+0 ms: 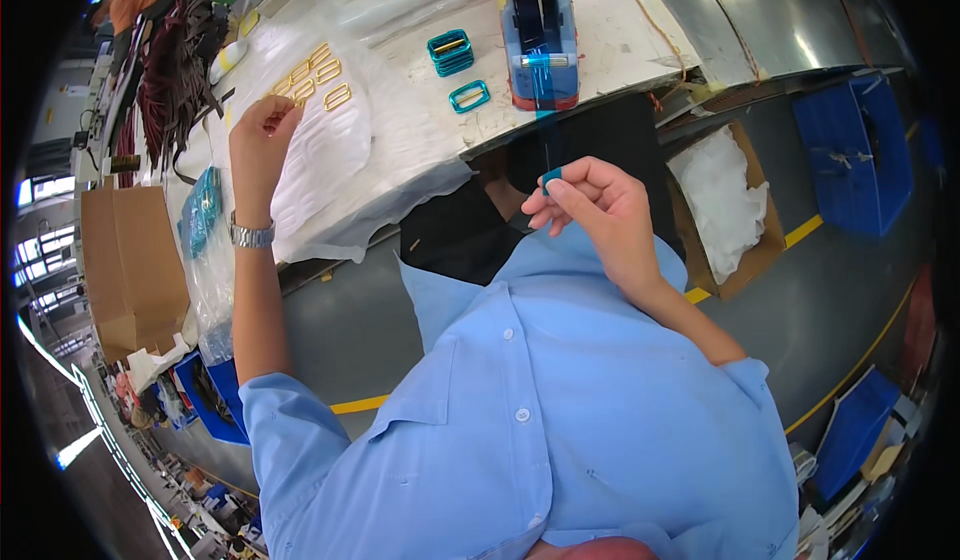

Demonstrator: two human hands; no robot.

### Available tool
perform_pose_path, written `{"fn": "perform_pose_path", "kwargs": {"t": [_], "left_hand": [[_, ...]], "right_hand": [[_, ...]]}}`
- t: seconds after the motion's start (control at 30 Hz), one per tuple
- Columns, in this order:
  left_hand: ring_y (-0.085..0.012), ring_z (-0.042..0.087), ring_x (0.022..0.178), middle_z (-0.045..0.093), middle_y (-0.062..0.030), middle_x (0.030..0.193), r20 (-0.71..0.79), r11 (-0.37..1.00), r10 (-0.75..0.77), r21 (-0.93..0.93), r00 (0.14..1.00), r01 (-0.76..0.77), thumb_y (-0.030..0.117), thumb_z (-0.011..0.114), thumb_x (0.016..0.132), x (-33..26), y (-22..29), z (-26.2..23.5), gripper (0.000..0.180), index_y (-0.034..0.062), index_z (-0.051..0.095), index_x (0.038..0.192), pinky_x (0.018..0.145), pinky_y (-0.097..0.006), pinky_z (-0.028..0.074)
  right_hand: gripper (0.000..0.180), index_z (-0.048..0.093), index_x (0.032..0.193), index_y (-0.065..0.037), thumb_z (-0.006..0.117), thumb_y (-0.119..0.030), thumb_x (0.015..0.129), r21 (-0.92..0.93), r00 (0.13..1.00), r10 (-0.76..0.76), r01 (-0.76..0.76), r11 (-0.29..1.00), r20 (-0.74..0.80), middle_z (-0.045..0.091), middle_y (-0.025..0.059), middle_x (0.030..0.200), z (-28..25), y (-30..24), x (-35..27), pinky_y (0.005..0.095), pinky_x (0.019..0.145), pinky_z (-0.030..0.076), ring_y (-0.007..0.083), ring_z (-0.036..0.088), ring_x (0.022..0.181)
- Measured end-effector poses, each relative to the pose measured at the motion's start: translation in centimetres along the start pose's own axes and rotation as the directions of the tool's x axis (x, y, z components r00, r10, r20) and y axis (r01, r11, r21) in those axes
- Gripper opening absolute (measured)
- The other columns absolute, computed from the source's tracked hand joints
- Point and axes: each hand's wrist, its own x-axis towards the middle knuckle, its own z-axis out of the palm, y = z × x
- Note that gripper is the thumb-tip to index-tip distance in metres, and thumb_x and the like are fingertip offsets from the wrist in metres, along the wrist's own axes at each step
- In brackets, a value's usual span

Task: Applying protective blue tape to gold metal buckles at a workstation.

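Between the thumb and fingers of my right hand (605, 205) is the end of a strip of blue tape (551, 180). The strip runs up to a blue tape dispenser (541, 70) at the table edge. My left hand (264, 135) has its fingers pinched together at the near side of a group of gold slide buckles (323, 65); what they grip, if anything, is hidden. One gold buckle (338, 97) lies a little apart, to the right of that hand. Left of the dispenser sit a stack of blue-wrapped buckles (451, 52) and a single blue-wrapped buckle (468, 97).
White plastic sheeting (330, 170) covers the table's left part and hangs over its front edge. A cardboard box (130, 265) stands left, beside clear bags. To the right are an open carton (730, 210) with white plastic and a blue bin (855, 155). Dark fringed strips (175, 70) hang far left.
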Motion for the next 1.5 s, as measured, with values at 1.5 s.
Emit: {"fn": "perform_pose_path", "kwargs": {"t": [1.5], "left_hand": [[-0.0144,0.068,0.092,0.074,-0.0078,0.106,0.67,-0.05,0.012,-0.741,0.742,0.67,0.017,0.072,0.105,-8.9,20.0,11.5,0.016,0.0015,0.072,0.111,0.083,-0.031,0.056]], "right_hand": [[0.019,0.066,0.115,0.007,0.072,-0.008,0.103,0.125,0.999,-0.008,0.014,0.992,-0.052,0.08,0.0143,0.104,0.5,0.0,-0.5,0.0275,0.079,0.061,0.016,0.078,0.094]]}}
